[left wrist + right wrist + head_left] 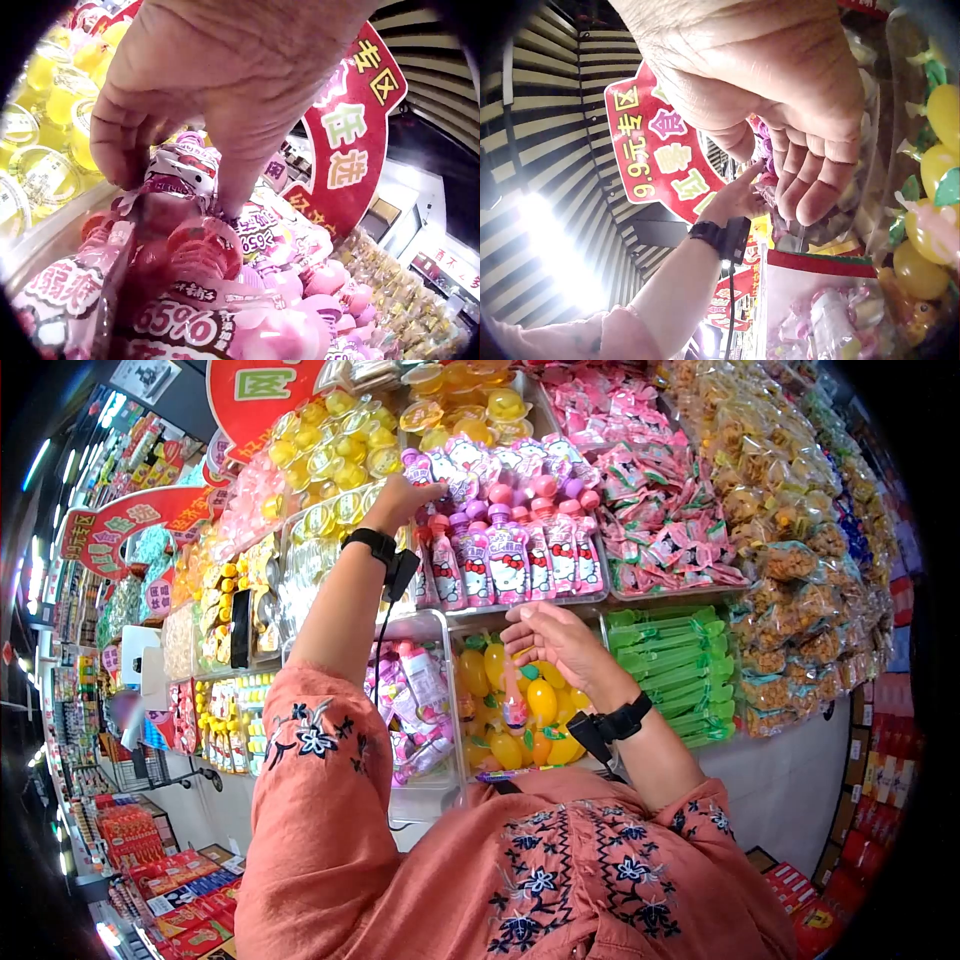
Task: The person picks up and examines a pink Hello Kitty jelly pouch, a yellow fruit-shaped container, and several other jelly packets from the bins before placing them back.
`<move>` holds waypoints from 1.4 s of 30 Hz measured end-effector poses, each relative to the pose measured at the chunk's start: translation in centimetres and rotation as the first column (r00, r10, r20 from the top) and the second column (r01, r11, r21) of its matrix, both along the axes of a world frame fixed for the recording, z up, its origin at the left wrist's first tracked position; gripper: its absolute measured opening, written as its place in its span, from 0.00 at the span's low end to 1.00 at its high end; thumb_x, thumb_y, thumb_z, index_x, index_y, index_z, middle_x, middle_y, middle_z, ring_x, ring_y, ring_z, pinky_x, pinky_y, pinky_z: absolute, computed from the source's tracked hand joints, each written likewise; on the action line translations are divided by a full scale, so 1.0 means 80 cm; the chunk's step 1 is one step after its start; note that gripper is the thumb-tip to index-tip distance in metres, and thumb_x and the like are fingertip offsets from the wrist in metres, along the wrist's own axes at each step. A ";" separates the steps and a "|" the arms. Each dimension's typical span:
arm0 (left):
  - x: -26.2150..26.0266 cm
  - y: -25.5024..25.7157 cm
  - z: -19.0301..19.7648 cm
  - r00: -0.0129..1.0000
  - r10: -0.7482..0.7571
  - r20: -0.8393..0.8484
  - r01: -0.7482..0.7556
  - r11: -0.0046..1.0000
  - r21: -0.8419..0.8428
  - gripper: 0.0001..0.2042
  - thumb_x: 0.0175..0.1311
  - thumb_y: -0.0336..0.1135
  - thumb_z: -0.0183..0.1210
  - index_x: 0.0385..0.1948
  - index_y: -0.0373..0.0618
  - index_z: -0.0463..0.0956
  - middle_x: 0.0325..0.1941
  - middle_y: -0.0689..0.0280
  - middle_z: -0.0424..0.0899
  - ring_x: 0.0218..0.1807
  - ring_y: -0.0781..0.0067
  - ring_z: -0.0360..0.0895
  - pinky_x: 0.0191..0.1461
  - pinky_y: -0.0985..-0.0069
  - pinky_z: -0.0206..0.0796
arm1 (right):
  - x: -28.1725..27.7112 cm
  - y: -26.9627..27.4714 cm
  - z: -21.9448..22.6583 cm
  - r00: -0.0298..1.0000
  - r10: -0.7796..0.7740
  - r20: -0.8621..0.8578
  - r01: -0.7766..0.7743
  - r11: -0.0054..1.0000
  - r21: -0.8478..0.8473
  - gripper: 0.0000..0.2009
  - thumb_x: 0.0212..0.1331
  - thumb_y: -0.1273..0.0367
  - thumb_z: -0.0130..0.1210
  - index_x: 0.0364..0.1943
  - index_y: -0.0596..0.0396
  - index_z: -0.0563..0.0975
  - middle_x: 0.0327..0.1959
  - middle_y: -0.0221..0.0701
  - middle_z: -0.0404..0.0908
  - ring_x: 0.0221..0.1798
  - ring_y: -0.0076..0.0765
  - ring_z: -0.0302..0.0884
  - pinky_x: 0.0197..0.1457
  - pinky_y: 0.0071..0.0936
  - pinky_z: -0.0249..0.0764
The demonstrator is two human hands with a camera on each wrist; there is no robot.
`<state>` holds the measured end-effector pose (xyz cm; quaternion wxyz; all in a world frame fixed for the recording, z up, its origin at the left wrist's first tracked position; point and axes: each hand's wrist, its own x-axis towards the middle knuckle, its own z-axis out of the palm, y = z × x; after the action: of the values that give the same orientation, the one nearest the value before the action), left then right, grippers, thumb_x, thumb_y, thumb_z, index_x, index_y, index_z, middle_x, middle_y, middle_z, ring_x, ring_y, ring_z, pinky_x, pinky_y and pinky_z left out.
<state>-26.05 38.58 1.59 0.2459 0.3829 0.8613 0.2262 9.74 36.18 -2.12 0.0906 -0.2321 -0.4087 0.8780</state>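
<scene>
My left hand (402, 503) reaches into the back left corner of a bin of pink and purple spouted jelly pouches (508, 560). In the left wrist view, the fingers and thumb of that hand (202, 82) close around the sides of a white-and-pink jelly pouch (184, 169) with a cat face. Other pouches (187, 322) with ribbed caps lie just below it. My right hand (558, 637) hovers over a clear box of yellow mango-shaped packs (542, 700), its fingers loosely bent with nothing in them. The right wrist view shows its bare palm (772, 82).
Left of the pouches are yellow jelly cups (335, 525). Pink wrapped packets (660, 550) and green long-handled packs (670, 670) fill bins to the right. A clear box (415, 710) of purple packs stands in front. Red signs (255, 405) rise at the back left.
</scene>
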 end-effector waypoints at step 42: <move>0.005 -0.062 0.049 0.531 -0.238 0.813 -0.311 0.838 0.448 0.12 0.72 0.40 0.54 0.49 0.45 0.74 0.41 0.67 0.81 0.43 0.71 0.81 0.50 0.69 0.76 | -0.191 0.096 0.074 0.904 -0.236 -0.356 0.282 0.956 0.081 0.16 0.66 0.69 0.58 0.53 0.60 0.69 0.51 0.34 0.76 0.47 0.33 0.81 0.53 0.35 0.83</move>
<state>-25.67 33.65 5.54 0.5064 0.2582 0.5383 0.6222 -5.50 43.84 3.81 0.2912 -0.1215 -0.4087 0.8564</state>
